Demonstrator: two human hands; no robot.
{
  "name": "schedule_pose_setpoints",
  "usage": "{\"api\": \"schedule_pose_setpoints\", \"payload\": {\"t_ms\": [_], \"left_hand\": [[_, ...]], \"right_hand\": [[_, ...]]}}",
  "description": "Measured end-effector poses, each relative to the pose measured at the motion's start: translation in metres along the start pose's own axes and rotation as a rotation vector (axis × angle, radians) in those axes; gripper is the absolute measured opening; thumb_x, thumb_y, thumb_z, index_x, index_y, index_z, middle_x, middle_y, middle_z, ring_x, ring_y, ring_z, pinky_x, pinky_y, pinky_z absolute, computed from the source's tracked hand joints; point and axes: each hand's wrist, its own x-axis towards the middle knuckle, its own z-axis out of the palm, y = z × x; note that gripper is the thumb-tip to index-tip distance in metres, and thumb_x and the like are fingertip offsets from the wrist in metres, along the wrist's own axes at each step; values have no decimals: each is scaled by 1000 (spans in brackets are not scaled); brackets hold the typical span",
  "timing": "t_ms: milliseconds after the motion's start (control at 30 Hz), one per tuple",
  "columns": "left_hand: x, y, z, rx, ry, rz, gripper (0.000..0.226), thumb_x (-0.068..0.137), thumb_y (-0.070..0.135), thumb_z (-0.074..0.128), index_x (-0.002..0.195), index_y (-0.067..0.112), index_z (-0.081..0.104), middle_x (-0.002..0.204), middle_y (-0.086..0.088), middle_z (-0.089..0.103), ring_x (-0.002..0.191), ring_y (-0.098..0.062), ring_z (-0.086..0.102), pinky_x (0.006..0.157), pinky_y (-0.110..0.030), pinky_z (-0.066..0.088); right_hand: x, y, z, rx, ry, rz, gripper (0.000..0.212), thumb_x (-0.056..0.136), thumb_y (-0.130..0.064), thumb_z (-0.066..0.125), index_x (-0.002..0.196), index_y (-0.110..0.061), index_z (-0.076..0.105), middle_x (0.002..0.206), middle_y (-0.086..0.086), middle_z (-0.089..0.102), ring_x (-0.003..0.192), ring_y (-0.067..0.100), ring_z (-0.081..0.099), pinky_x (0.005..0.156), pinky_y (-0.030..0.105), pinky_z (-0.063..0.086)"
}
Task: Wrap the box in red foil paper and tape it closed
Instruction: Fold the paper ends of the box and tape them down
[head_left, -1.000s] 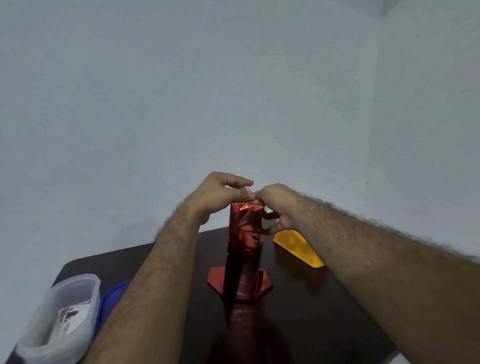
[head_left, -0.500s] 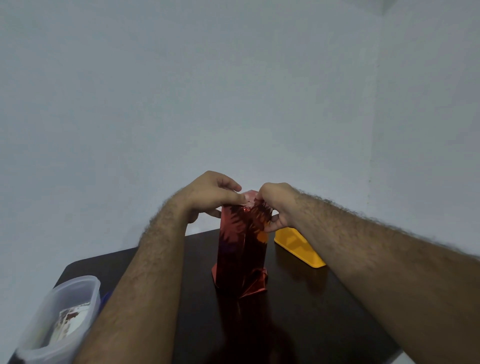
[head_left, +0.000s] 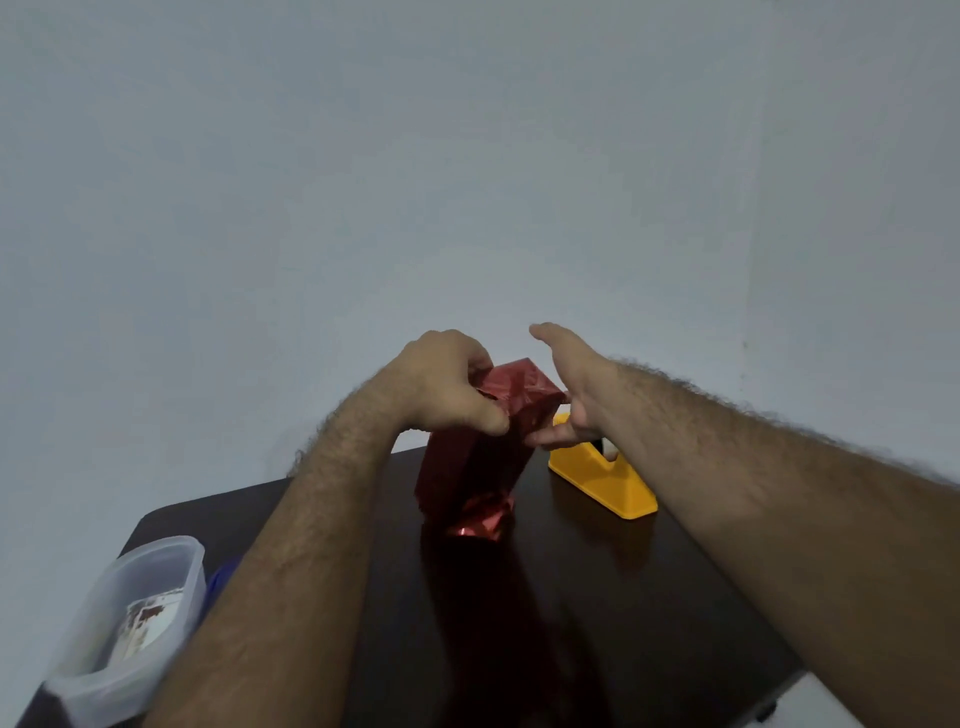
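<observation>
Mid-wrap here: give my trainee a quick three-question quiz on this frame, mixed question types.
1. True or false: the wrapped box lies flat on the table.
2. Which hand grips the box near its top? A) left hand B) right hand C) neither
3. Fill in: the yellow tape dispenser stands to the ___ of the box.

Key: 1. False, it stands tilted on its crumpled lower end. 2. A; the right hand is open beside it. 3. right
</observation>
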Motion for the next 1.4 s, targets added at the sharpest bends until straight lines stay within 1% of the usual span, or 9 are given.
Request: {"api": "schedule_pose_setpoints", "payload": {"t_ms": [100, 233, 467, 567, 700, 767, 967, 1233, 1400], "left_hand": [[-14, 3, 3, 51, -36, 150, 75, 50, 44, 85, 124, 32, 73, 103, 14, 77, 92, -9, 72, 86, -36, 61], [-32, -9, 12, 82, -19, 217, 87, 61, 37, 99, 141, 37, 65, 129, 20, 72, 119, -2, 64, 106, -30, 50], [-64, -37, 80, -730, 462, -359, 108, 76, 70, 83, 164, 29, 37, 164, 7, 46, 144, -8, 47, 119, -34, 41], [-68, -45, 106, -938, 351, -577, 135, 60, 67, 95, 165, 13, 30, 144, -3, 64, 124, -17, 68, 112, -44, 53], [-69, -53, 134, -946, 278, -497, 92, 62, 19, 101, 141, 4, 56, 124, -10, 77, 105, -24, 79, 97, -49, 63], [-71, -58, 141, -871, 275, -473, 104, 52, 16, 104, 144, 11, 57, 124, -6, 77, 108, -23, 78, 95, -48, 64], [-86, -64, 148, -682, 146, -345, 101, 62, 9, 103, 146, 31, 52, 131, 10, 67, 107, 0, 69, 75, -9, 56], [-86, -71, 154, -651, 136, -340, 94, 63, 12, 103, 137, 42, 54, 131, 9, 68, 111, 3, 68, 84, -17, 58], [-83, -64, 155, -660, 155, -344, 85, 67, 1, 99, 133, 35, 56, 129, 3, 69, 103, 7, 70, 76, -13, 57]], "right_hand": [[10, 8, -16, 14, -88, 125, 57, 88, -50, 78, 111, -4, 52, 109, 21, 59, 112, 50, 65, 91, 59, 61], [37, 26, -31, -11, -234, 101, 61, 74, -26, 91, 125, -5, 67, 122, 19, 70, 93, 38, 78, 82, 55, 64], [64, 90, -25, 210, -452, -83, 39, 95, -14, 72, 132, -1, 67, 130, 18, 73, 119, 34, 71, 103, 54, 56], [74, 118, -23, 244, -546, -143, 43, 98, -11, 68, 138, 1, 60, 132, 19, 71, 124, 34, 69, 108, 49, 53], [95, 143, -23, 213, -574, -242, 66, 82, 5, 80, 141, -2, 54, 138, 27, 65, 126, 44, 65, 106, 56, 55], [106, 152, -27, 184, -589, -271, 80, 71, 13, 81, 142, -6, 51, 141, 28, 62, 128, 45, 63, 107, 61, 52], [119, 162, -40, -21, -709, -315, 90, 69, 29, 73, 144, -17, 54, 140, 18, 64, 124, 31, 68, 100, 48, 59], [112, 128, -30, 107, -682, -523, 98, 58, -36, 101, 142, -14, 56, 140, 17, 65, 131, 35, 63, 111, 52, 49], [108, 36, -18, -144, -631, -804, 88, 62, -22, 99, 138, -10, 57, 130, 17, 69, 117, 34, 70, 108, 53, 53]]}}
